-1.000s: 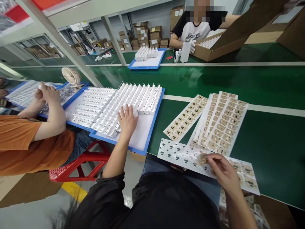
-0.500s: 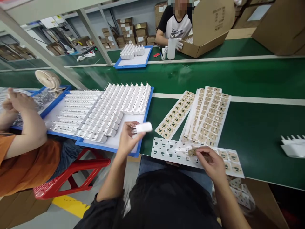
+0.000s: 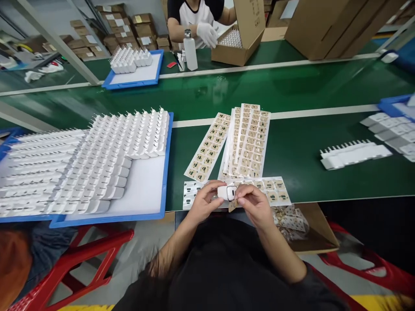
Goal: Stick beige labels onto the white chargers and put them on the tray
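Note:
Between the fingers of my left hand (image 3: 202, 204) is a white charger (image 3: 223, 192), its end face with a dark port slot turned to the right. My right hand (image 3: 257, 206) pinches a small brown sticker (image 3: 232, 205) against that end, and its fingertips touch the charger's edge. Beneath both hands lies a sticker sheet (image 3: 275, 190), partly peeled to white on its left part. Several more sticker sheets (image 3: 249, 142) lie fanned out just beyond.
To the left, a blue-rimmed tray (image 3: 144, 185) carries rows of white chargers (image 3: 106, 151). A row of chargers (image 3: 356, 154) stands on the right. Across the green bench (image 3: 292, 88), a gloved co-worker (image 3: 194, 26) is beside an open carton (image 3: 231, 56). Red stools (image 3: 84, 259) stand below.
My left hand has brought the charger rightward from the tray's edge to my right hand. The sticker is now at the charger's end. The view has swung right.

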Demonstrator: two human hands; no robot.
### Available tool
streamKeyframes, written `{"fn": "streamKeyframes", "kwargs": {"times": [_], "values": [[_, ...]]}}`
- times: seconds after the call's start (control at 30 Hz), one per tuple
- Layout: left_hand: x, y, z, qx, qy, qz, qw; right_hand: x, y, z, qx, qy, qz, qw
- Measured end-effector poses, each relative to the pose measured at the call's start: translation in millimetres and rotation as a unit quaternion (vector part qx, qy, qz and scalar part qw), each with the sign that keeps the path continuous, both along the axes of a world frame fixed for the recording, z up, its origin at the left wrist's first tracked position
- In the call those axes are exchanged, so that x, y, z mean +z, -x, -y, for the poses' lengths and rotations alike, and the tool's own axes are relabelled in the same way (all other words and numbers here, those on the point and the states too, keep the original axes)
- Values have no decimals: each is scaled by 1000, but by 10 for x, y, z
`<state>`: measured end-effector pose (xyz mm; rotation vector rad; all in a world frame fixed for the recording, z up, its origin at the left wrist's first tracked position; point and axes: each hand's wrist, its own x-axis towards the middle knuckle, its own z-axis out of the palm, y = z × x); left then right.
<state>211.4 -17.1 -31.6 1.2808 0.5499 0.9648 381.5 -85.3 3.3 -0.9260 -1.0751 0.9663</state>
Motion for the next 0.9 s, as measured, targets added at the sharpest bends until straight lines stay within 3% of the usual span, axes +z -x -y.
{"fn": "streamKeyframes", "kwargs": {"times": [0.1, 0.2, 0.47, 0.63, 0.8, 0.9], "values": [[13, 33, -15, 20, -124, -125, 984, -13, 19, 2, -12, 20, -14, 1000], [22, 21, 11, 44, -169, -149, 973, -19, 57, 6, 7, 44, -52, 998], [33, -55, 98, 41, -121, -52, 990, 33, 167, 16, 63, 56, -145, 986], [54, -4, 33, 84, -200, -125, 968, 51, 223, 64, 71, 78, -135, 985], [-34, 83, -16, 67, -184, -108, 975, 34, 255, 119, 94, 65, -143, 983], [-94, 109, -3, 68, -179, -95, 977, 52, 195, 118, 70, 66, -84, 992]]}}
